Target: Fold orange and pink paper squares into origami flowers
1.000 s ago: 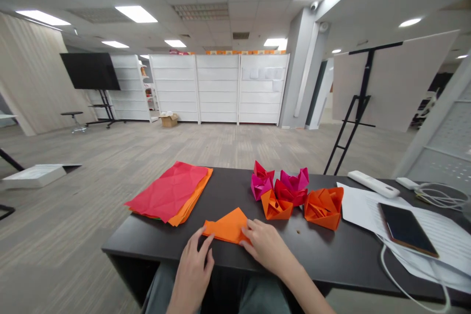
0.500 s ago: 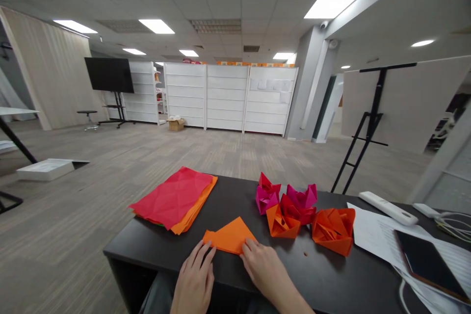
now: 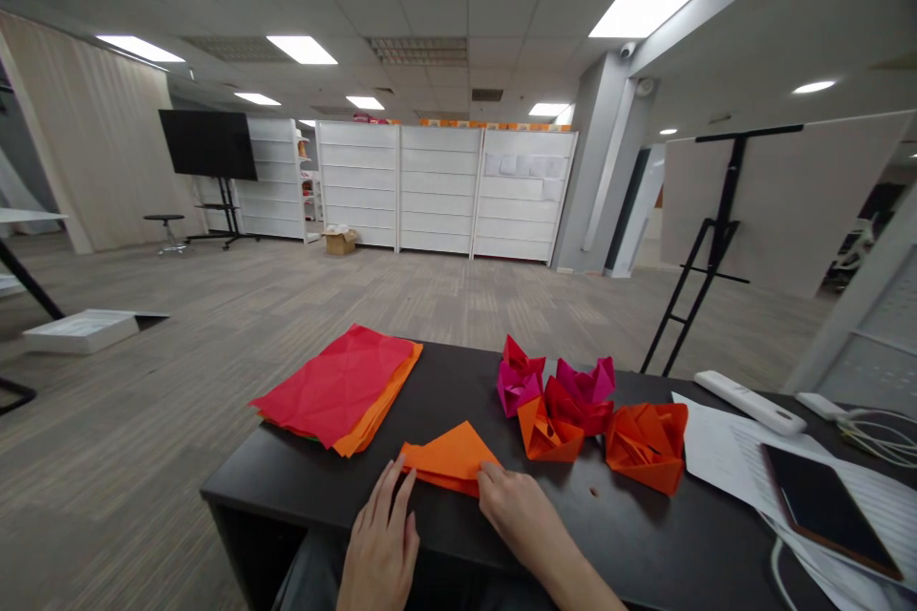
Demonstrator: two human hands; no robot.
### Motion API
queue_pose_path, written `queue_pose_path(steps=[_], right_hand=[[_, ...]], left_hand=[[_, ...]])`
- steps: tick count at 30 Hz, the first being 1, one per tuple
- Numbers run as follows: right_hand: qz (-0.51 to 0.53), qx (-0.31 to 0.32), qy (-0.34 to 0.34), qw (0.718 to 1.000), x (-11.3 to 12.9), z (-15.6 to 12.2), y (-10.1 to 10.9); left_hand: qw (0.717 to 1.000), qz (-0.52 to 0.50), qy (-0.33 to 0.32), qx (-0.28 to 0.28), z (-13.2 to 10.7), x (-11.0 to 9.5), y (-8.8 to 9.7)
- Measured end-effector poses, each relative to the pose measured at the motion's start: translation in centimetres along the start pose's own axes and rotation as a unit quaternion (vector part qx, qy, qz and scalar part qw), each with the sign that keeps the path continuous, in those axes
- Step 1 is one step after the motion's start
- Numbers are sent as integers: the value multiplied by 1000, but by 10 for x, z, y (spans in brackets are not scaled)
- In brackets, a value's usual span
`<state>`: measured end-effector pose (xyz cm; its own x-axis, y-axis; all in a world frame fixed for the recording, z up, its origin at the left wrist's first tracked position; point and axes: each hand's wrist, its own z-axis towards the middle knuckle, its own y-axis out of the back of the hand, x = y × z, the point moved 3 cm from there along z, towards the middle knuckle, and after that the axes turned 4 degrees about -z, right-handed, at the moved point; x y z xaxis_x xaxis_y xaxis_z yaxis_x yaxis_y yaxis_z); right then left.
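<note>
A folded sheet of orange paper (image 3: 451,453) lies near the front edge of the dark table, its peak pointing away from me. My right hand (image 3: 517,508) pinches the paper's right corner between thumb and fingers, and the front layer there looks slightly lifted. At the left corner, my left hand (image 3: 383,525) rests with its fingers stretched out, the tips touching the paper. Just beyond my right hand stand several folded paper shapes: an orange one (image 3: 550,434), a larger orange one (image 3: 646,447), and red and magenta ones (image 3: 584,391).
A stack of red and orange paper sheets (image 3: 344,382) lies on the table (image 3: 287,487) at the left. To the right are printed papers (image 3: 723,444), a phone (image 3: 827,506), a white power strip (image 3: 749,401) and cables (image 3: 885,439). A black stand (image 3: 706,277) rises behind the table.
My right hand's fingers have curled into a pinch on the right corner, and the lower layer of the paper has opened a little there. My left hand's fingers have shifted slightly.
</note>
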<state>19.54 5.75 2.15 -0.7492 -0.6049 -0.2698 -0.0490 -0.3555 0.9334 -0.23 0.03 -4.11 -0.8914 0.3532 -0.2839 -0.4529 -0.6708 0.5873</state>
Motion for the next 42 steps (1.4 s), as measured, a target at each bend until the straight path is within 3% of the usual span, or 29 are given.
queue_pose_path(steps=[2,5,8,10,13,16,20,25,29,32,37,39,42], right_hand=[[65,-60,-89,992,-2,-1,5],[178,-168,-199,949,1,-2,19],[284,-211,-211,911,16,-2,32],[328,-231,-192,896,25,-3,39],[356,-256,-202,876,26,-10,43],[368,-248,-270,855,14,-21,36],[350,-222,-347,841,1,-30,23],[318,-219,-322,864,1,-22,21],[258,-220,-314,887,-6,-24,15],[242,-208,-288,903,-11,-26,11],[295,-120,-131,939,-7,-22,17],[325,-102,-122,932,-3,-21,21],[392,-131,-170,894,2,-17,26]], left_hand=[[995,-65,72,-29,5,-2,4],[962,-187,194,-40,23,-11,8],[904,-304,292,66,53,-30,11],[864,-373,305,145,72,-45,16],[840,-420,290,185,87,-56,26],[875,-376,258,161,87,-50,28],[936,-252,197,149,77,-38,17],[966,-157,167,124,67,-29,6],[967,-115,172,150,63,-19,2],[973,-95,129,164,64,-13,2],[972,-88,30,214,66,-8,9],[967,-125,44,217,66,-9,15],[949,-220,106,199,69,-13,21]])
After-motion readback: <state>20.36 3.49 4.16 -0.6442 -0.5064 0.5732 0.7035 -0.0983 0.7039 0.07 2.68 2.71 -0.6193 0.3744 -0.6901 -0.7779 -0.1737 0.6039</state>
